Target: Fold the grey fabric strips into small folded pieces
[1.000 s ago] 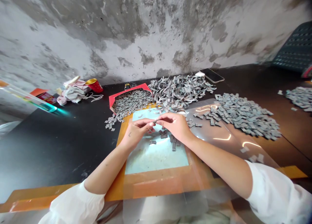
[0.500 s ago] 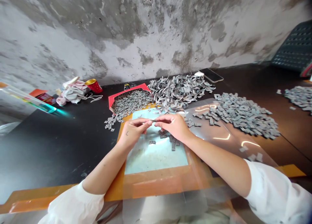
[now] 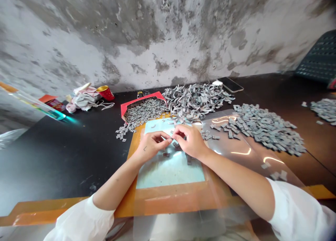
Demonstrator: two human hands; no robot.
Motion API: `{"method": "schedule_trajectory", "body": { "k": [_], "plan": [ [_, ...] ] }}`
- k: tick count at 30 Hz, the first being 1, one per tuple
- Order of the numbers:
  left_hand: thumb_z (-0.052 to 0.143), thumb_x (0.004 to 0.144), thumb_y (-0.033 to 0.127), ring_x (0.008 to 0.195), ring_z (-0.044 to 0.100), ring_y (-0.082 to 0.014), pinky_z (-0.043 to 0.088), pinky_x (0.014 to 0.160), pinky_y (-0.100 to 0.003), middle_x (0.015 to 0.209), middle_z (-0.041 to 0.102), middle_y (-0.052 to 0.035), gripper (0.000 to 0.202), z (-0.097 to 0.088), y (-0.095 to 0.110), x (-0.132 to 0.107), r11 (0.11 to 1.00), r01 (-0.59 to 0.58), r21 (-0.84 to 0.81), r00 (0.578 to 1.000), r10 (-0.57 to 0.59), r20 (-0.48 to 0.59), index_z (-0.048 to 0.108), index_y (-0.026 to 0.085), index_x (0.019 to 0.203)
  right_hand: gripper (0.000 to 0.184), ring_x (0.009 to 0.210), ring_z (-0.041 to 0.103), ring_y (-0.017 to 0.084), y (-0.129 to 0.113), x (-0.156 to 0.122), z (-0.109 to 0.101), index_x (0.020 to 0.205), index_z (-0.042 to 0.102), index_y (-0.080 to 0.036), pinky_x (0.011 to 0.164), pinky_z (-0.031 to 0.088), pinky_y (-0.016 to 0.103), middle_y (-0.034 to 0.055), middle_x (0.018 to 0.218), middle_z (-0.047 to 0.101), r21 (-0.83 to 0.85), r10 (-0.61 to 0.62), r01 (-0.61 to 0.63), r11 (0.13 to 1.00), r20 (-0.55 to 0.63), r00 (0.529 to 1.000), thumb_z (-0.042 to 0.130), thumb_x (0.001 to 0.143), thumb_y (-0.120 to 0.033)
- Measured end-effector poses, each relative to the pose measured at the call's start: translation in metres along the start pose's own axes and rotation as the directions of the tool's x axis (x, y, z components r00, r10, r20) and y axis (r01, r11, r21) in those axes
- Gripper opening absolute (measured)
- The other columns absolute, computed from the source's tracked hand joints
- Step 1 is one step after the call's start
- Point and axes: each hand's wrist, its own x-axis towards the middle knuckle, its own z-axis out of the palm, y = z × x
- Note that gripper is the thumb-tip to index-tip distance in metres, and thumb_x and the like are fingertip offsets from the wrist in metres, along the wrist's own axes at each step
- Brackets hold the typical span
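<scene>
My left hand (image 3: pixel 151 145) and my right hand (image 3: pixel 189 140) meet fingertip to fingertip over a pale blue mat (image 3: pixel 170 167). Both pinch a small grey strip piece (image 3: pixel 171 139) between thumb and fingers. A few loose grey pieces (image 3: pixel 188 158) lie on the mat just under my hands. Behind the mat stands a red tray (image 3: pixel 141 107) filled with small grey pieces, and beside it a heap of longer grey strips (image 3: pixel 194 98).
A large pile of cut grey pieces (image 3: pixel 265 129) lies on the right, over a clear plastic sheet (image 3: pixel 246 153). Another pile (image 3: pixel 324 109) sits at the far right. A phone (image 3: pixel 230 84), a red cup (image 3: pixel 105 92) and crumpled cloth (image 3: pixel 83 99) lie along the stained wall.
Both hands have drawn a little lower and closer together over the mat, still pinching the small piece. The view has shifted slightly.
</scene>
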Motion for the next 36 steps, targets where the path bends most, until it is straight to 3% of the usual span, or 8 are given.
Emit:
{"method": "schedule_trajectory", "body": {
  "k": [10,12,13,16,18,24,31,36],
  "plan": [
    [0.065,0.081,0.036,0.069,0.058,-0.0131,0.047,0.066,-0.023,0.078,0.067,-0.0032,0.020,0.000,-0.006,0.002,0.937,-0.310,0.158,0.949,0.295,0.110,0.069,0.016,0.079,0.022,0.069,0.050,0.013,-0.007,-0.002,-0.002,0.072,0.055,-0.020,0.063,0.030,0.025,-0.0005,0.073,0.060,-0.348,-0.068,0.090,0.933,0.075,0.995,0.048,0.091,-0.028],
    [0.064,0.082,0.039,0.077,0.061,-0.0156,0.046,0.070,-0.025,0.083,0.070,-0.0038,0.022,-0.012,-0.007,0.005,0.916,-0.289,0.278,0.950,0.311,-0.038,0.071,0.019,0.081,0.019,0.074,0.050,0.017,-0.003,0.001,-0.006,0.068,0.056,-0.020,0.065,0.029,0.028,0.0015,0.071,0.060,-0.535,-0.061,0.069,0.842,0.032,0.998,0.052,0.086,-0.025],
    [0.062,0.083,0.041,0.076,0.060,-0.0159,0.045,0.069,-0.025,0.083,0.070,-0.0034,0.023,-0.020,-0.008,0.007,0.907,-0.212,0.365,0.932,0.300,-0.203,0.071,0.020,0.081,0.014,0.079,0.050,0.019,-0.001,0.003,-0.009,0.070,0.057,-0.020,0.067,0.030,0.030,0.0030,0.074,0.061,-0.608,-0.062,0.057,0.792,0.014,0.998,0.055,0.083,-0.024],
    [0.057,0.084,0.043,0.075,0.059,-0.0179,0.042,0.065,-0.028,0.084,0.070,-0.0016,0.024,-0.045,-0.011,0.010,0.826,0.120,0.551,0.816,0.235,-0.529,0.071,0.024,0.088,0.014,0.089,0.050,0.024,0.006,0.007,-0.016,0.091,0.062,-0.018,0.075,0.032,0.034,0.0081,0.089,0.063,-0.723,-0.043,-0.030,0.690,-0.083,0.996,0.058,0.077,-0.020],
    [0.055,0.084,0.044,0.088,0.059,-0.0230,0.040,0.068,-0.029,0.092,0.070,-0.0034,0.026,-0.059,-0.015,0.010,0.719,0.246,0.650,0.769,0.264,-0.583,0.071,0.025,0.092,0.025,0.093,0.050,0.026,0.011,0.009,-0.020,0.102,0.062,-0.017,0.078,0.033,0.036,0.0112,0.096,0.063,-0.759,-0.017,-0.070,0.648,-0.106,0.994,0.057,0.078,-0.018],
    [0.061,0.076,0.052,0.071,0.060,-0.0204,0.033,0.056,-0.026,0.080,0.068,-0.0024,0.034,-0.084,-0.035,0.013,0.671,0.361,0.648,0.894,-0.051,-0.444,0.068,0.023,0.092,0.021,0.092,0.055,0.026,0.030,0.013,-0.024,0.104,0.068,-0.021,0.075,0.034,0.036,0.0093,0.095,0.067,-0.786,0.082,-0.052,0.616,-0.002,0.997,0.059,0.085,-0.025],
    [0.062,0.076,0.042,0.077,0.062,-0.0197,0.037,0.063,-0.027,0.090,0.070,-0.0027,0.030,-0.102,-0.054,0.015,0.735,0.252,0.630,0.935,-0.018,-0.353,0.069,0.024,0.099,0.018,0.086,0.058,0.022,0.034,0.017,-0.029,0.094,0.073,-0.025,0.073,0.034,0.034,0.0054,0.091,0.070,-0.763,0.071,-0.069,0.643,-0.030,0.997,0.056,0.089,-0.027],
    [0.065,0.073,0.044,0.080,0.062,-0.0211,0.037,0.064,-0.027,0.091,0.071,-0.0031,0.031,-0.113,-0.058,0.013,0.734,0.288,0.616,0.919,-0.030,-0.393,0.074,0.027,0.097,0.021,0.084,0.060,0.021,0.030,0.014,-0.027,0.097,0.070,-0.024,0.070,0.035,0.032,0.0049,0.093,0.068,-0.748,0.031,-0.086,0.658,-0.088,0.996,0.050,0.091,-0.023]
  ]
}}
